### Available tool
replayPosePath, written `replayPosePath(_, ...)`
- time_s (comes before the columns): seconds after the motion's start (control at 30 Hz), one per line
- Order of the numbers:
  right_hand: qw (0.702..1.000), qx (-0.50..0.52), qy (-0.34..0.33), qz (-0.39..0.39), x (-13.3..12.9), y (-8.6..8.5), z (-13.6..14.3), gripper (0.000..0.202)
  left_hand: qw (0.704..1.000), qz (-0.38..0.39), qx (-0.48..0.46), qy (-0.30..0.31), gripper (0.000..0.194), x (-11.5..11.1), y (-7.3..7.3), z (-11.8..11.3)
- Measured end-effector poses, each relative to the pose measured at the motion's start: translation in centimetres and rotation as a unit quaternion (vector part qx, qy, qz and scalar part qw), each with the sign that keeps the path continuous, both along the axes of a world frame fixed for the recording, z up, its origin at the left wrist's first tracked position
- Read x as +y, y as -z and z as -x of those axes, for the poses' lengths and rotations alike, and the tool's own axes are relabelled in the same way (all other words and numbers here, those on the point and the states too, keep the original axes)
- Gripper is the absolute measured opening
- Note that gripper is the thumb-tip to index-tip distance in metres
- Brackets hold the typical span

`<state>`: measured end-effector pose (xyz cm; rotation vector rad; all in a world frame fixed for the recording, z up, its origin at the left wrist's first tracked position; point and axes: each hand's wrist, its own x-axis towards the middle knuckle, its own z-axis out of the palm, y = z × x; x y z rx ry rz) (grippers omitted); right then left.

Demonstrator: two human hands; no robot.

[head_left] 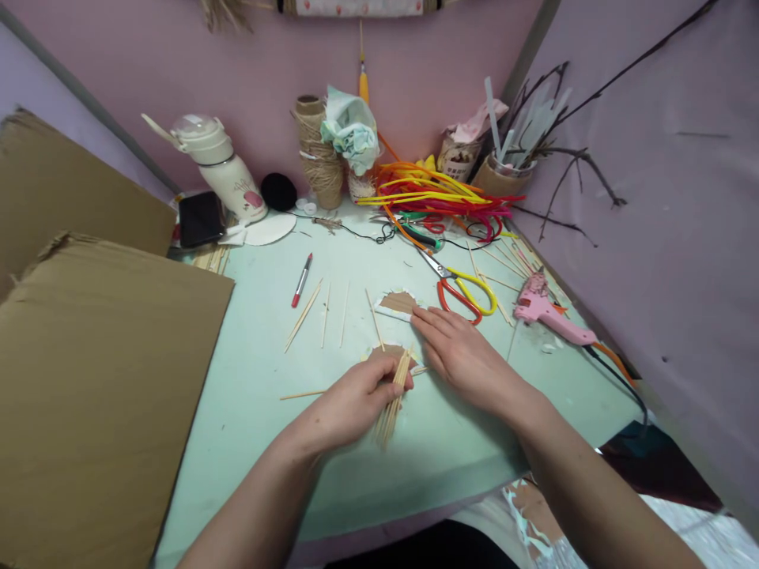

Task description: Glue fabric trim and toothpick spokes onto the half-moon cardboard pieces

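A bundle of thin wooden sticks (393,407) is gripped between the thumb and fingers of my left hand (361,395), low over the table. Below and behind it lies a cardboard piece (383,353) with a ragged pale edge, partly hidden by the hand. My right hand (459,348) rests palm down with its fingers stretched out. Its fingertips touch the edge of a second cardboard piece (398,302) with a white folded strip. Several loose sticks (303,316) lie to the left, and one stick (375,320) leans between the two pieces.
Scissors (462,292) lie beyond my right hand, with a pink glue gun (551,312) to the right. A red-capped pen (302,280) is at the left. Large cardboard sheets (100,395) cover the left side. Behind stand a bottle (228,174), twine (320,158) and colourful pipe cleaners (432,190).
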<state>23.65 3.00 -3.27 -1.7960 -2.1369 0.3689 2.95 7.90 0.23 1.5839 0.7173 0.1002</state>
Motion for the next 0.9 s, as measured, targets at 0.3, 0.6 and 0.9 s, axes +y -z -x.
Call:
replayPosePath(0.3, 0.999, -0.018, 0.029, 0.01, 1.7, -1.4, 0.2, 0.042, 1.0, 0.017, 0.015, -0.01, 0.012, 0.3, 0.1, -0.2)
replayPosePath(0.6, 0.999, -0.024, 0.005, 0.047, 5.2, -1.4, 0.6, 0.051, 1.0, 0.013, 0.021, -0.007, 0.013, 0.2, 0.4, 0.0)
replayPosePath(0.9, 0.999, -0.003, 0.015, 0.036, 3.4, -1.0, -0.1, 0.05, 0.993, 0.094, -0.035, -0.055, 0.012, 0.3, 0.2, 0.2)
